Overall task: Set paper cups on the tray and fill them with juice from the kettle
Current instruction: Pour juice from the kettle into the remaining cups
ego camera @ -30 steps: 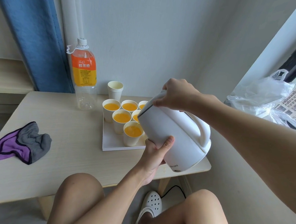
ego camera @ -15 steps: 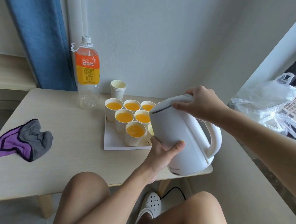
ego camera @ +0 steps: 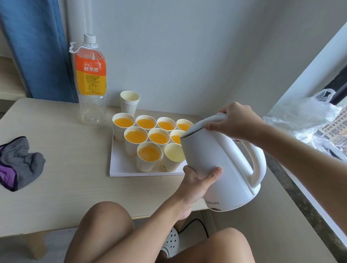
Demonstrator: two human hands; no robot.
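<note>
Kettle (ego camera: 217, 163) leans, spout up-left over the tray (ego camera: 124, 169): eight filled cups (ego camera: 136, 137), one empty cup (ego camera: 174, 153). Left hand (ego camera: 198, 179) grips its body; right hand (ego camera: 236, 121) clasps its top.

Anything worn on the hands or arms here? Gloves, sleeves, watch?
Nothing visible. The left hand and right hand have no gloves or rings. The left forearm and right forearm are uncovered, with no sleeve edge, watch or wristband in view.
</note>
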